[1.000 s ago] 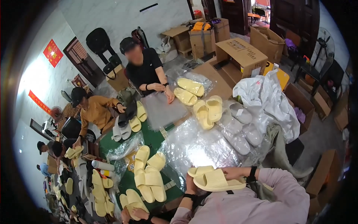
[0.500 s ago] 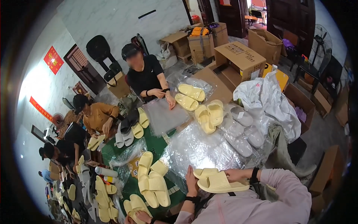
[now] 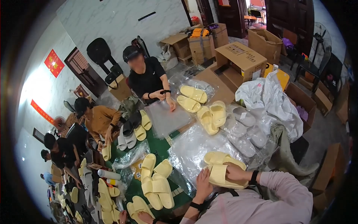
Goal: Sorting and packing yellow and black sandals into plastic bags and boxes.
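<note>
A pair of pale yellow slippers [image 3: 220, 175], one on top of the other, is held over the near edge of the table. My right hand [image 3: 235, 172] grips them from the right, fingers reaching into the foot opening. Against their left end rests my left hand [image 3: 203, 184], fingers stretched out and pointing away from me. Just beyond lies a stack of clear plastic bags [image 3: 190, 145]. To the left, several ribbed yellow slippers [image 3: 158, 186] sit on the green table top [image 3: 128, 188].
Bagged grey slippers [image 3: 248, 136] and a white plastic sack [image 3: 266, 100] lie at the right. Yellow slippers [image 3: 212, 117] rest beyond the bags. Across the table sits a person in black [image 3: 147, 76]; another person's hand [image 3: 145, 216] touches slippers at lower left. Cardboard boxes [image 3: 242, 58] stand behind.
The held slippers have turned and tilted, and have risen slightly away from me. My left hand has moved right along with them. At far left, a person in brown has lowered a yellow slipper.
</note>
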`<act>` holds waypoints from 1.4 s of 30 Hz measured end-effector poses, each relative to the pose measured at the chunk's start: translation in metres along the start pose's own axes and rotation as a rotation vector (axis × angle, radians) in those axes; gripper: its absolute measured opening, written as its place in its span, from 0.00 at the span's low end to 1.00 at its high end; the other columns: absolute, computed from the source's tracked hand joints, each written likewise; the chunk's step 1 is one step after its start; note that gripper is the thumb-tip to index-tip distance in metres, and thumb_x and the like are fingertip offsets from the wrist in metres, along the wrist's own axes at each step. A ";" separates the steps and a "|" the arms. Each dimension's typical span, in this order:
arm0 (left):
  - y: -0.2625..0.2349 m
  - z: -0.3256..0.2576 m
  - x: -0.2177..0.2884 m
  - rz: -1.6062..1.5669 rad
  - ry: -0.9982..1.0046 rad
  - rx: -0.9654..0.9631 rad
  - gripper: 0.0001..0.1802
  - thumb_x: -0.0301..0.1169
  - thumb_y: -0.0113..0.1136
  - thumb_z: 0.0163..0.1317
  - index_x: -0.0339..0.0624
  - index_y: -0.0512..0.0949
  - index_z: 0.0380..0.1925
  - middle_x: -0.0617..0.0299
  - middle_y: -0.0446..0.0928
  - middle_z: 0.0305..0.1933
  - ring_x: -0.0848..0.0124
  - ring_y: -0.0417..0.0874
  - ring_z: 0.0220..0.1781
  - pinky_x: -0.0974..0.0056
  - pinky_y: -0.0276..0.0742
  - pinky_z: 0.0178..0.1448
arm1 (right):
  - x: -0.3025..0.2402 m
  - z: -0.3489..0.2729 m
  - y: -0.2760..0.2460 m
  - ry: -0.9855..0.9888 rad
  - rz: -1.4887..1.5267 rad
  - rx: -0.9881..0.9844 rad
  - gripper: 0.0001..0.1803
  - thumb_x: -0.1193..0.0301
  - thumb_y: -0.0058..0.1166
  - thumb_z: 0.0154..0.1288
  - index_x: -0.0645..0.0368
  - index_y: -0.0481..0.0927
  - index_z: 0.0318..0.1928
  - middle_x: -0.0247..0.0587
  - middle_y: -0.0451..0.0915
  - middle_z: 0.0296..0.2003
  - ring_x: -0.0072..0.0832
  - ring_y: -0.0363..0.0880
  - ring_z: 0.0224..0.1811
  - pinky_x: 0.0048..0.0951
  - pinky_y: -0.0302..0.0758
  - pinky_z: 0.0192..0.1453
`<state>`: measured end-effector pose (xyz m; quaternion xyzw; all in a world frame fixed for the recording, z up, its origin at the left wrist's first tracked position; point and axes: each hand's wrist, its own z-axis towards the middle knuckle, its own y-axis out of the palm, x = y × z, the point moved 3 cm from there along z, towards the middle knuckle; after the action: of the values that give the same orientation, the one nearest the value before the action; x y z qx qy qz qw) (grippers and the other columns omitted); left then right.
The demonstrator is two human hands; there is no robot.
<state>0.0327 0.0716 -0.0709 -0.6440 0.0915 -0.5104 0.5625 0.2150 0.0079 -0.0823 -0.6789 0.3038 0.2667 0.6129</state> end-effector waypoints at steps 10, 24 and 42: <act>-0.016 0.012 0.047 -0.062 0.136 -0.161 0.38 0.27 0.54 0.45 0.40 0.60 0.62 0.54 0.57 0.67 0.53 0.56 0.67 0.49 0.48 0.68 | 0.029 0.037 0.044 -0.060 0.296 0.229 0.14 0.68 0.54 0.50 0.65 0.78 0.34 0.60 0.71 0.46 0.53 0.67 0.54 0.47 0.59 0.63; -0.059 0.023 0.075 -0.153 0.089 0.318 0.18 0.24 0.65 0.47 0.38 0.73 0.40 0.54 0.74 0.40 0.56 0.72 0.44 0.57 0.65 0.50 | -0.062 0.135 -0.010 0.024 0.600 -0.266 0.09 0.71 0.48 0.54 0.64 0.79 0.31 0.40 0.75 0.18 0.25 0.73 0.18 0.27 0.68 0.22; -0.067 0.034 0.089 -0.333 -0.175 0.150 0.14 0.29 0.65 0.45 0.39 0.73 0.31 0.57 0.72 0.34 0.61 0.68 0.41 0.60 0.61 0.48 | -0.090 0.140 -0.027 0.164 0.985 0.685 0.14 0.71 0.45 0.63 0.62 0.67 0.47 0.40 0.71 0.33 0.25 0.74 0.26 0.24 0.71 0.32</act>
<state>0.0693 0.0549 0.0384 -0.6484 -0.1035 -0.5440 0.5224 0.1763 0.1569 -0.0132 -0.2407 0.6974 0.3529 0.5755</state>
